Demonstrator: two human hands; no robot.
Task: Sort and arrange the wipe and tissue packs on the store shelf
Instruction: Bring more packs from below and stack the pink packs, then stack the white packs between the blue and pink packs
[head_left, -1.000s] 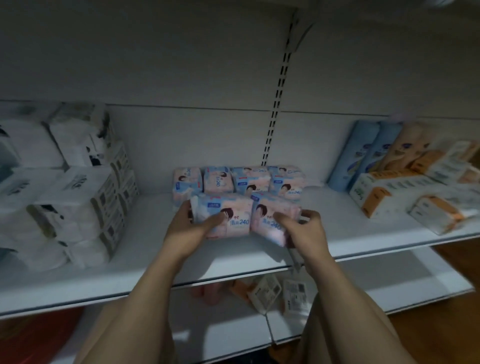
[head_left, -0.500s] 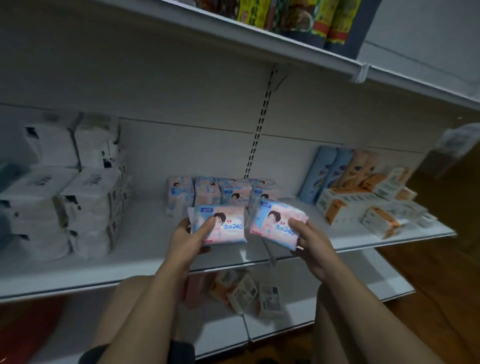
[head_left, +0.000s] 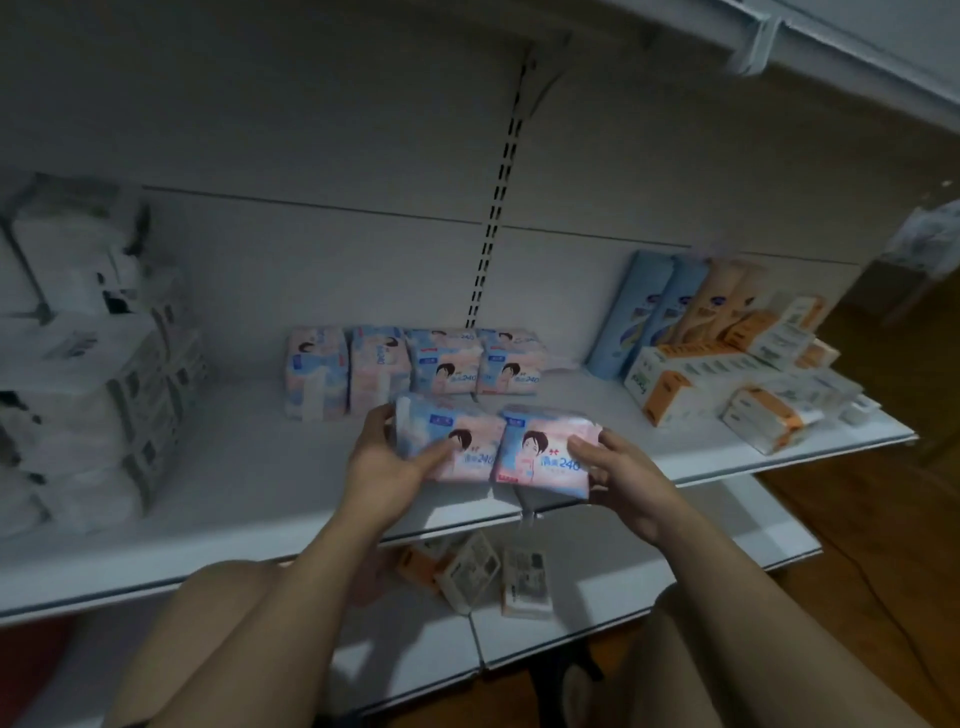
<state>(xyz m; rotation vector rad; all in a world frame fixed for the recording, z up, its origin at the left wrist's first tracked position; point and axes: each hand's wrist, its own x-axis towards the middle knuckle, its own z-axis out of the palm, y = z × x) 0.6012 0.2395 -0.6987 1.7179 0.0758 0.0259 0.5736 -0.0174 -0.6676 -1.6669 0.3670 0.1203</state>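
Back-row packs (head_left: 415, 364) racked at 12 o'clock. Your left grip (head_left: 384, 462) holds left pack (head_left: 452, 434), right grip (head_left: 621, 470) holds right pack (head_left: 543, 454); front row unplaced.

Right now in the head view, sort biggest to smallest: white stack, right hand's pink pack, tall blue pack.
1. white stack
2-3. Unsure: the pink pack in the right hand and the tall blue pack look alike, and the pink one is nearer the camera.

"240" on right held pack (head_left: 545, 449), on left held pack (head_left: 452, 441)
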